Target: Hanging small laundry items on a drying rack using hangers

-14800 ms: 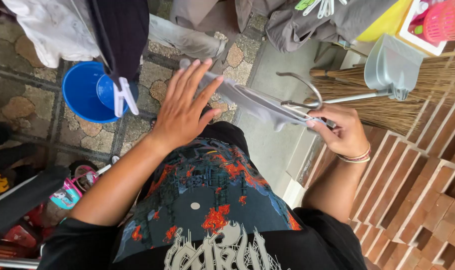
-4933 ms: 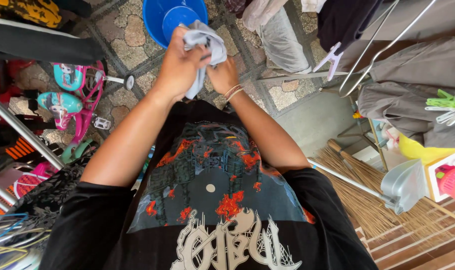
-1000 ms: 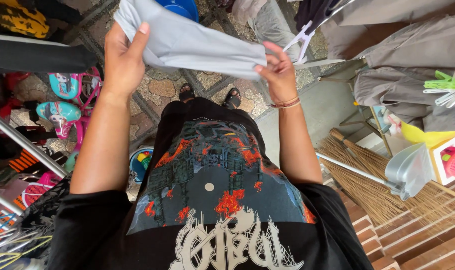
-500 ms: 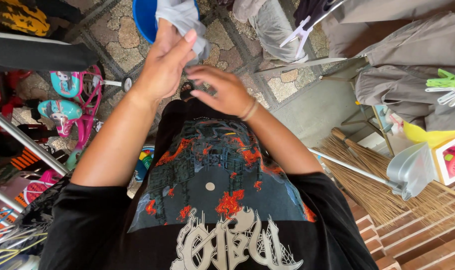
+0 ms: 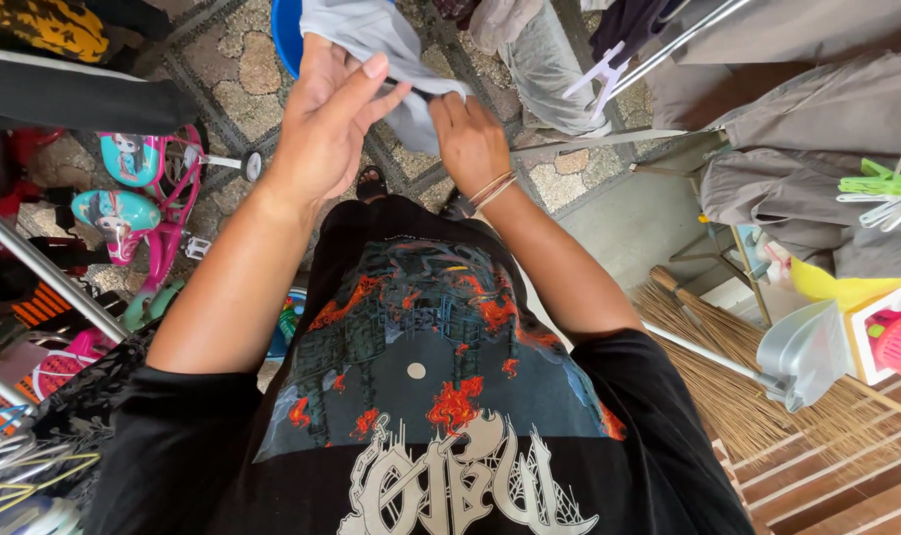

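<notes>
Left hand [image 5: 321, 124] raised, fingers [image 5: 371, 84] extended, pinching grey cloth [image 5: 371, 35] bunched above fingertips. Right hand [image 5: 470, 139] just beside, fingers [image 5: 450, 107] curled into cloth's lower fold. Blue bucket [image 5: 284, 30] behind cloth.

Pebble-patterned floor [image 5: 222, 69], blue basin [image 5: 287, 35] (partly hidden), pink tricycle [image 5: 163, 218], broom [image 5: 728, 386]

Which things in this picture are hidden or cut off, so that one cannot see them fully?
Head view:
- grey cloth: top cut by the frame edge.
- blue bucket: mostly behind the cloth, cut by the edge.
- right hand: fingertips tucked under the cloth.
- left hand: palm faces away.
- sandalled foot: half covered by the shirt.
</notes>
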